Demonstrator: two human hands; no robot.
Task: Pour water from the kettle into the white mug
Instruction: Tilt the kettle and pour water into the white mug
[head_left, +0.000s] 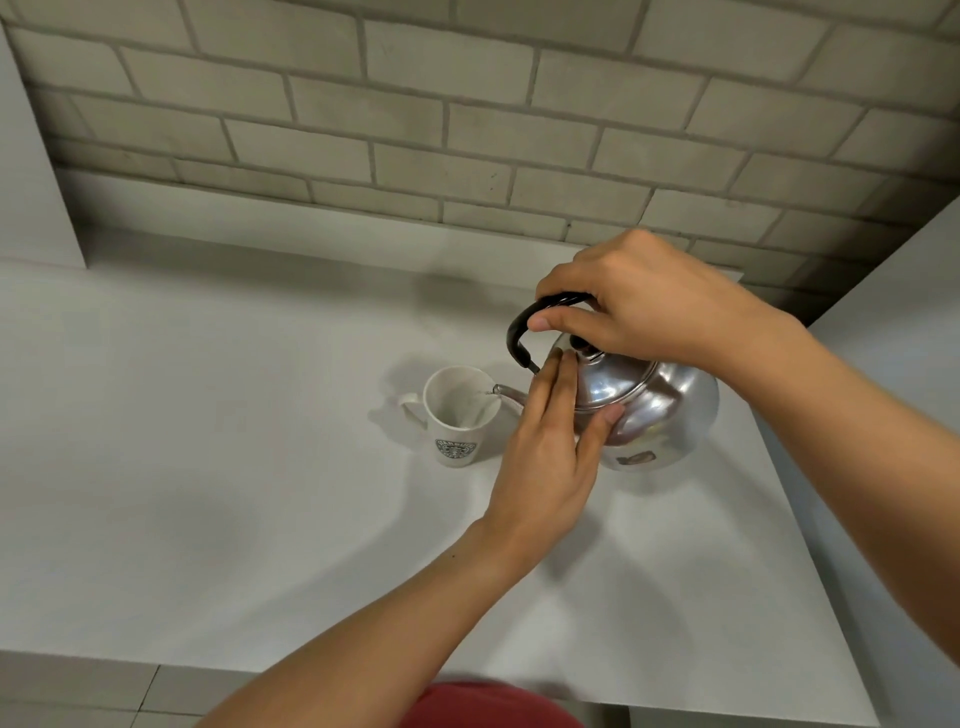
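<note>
The right hand (639, 306) is closing its grip around the black handle (524, 332) of the kettle (660, 410), fingers wrapped over the top and thumb underneath, so the weight is hanging from that hand while the body is tipping left. The left hand (550, 447) is lying flat and open against the near-left side of the kettle, fingertips reaching the lid (608, 379) just beside its knob (582, 345); judged purpose: it is steadying the tilt and keeping the lid from sliding off, not gripping anything. The spout (506, 392) is reaching over the right rim of the mug (457, 415), tip just inside the opening, which is keeping any stream off the desk (208, 467). The mug is standing upright on the desk, left of the kettle, handle pointing left, away from the spout. A thin stream appears to be leaving the spout, though it is faint. The fill level cannot be read. Judged stage: pouring is under way.
</note>
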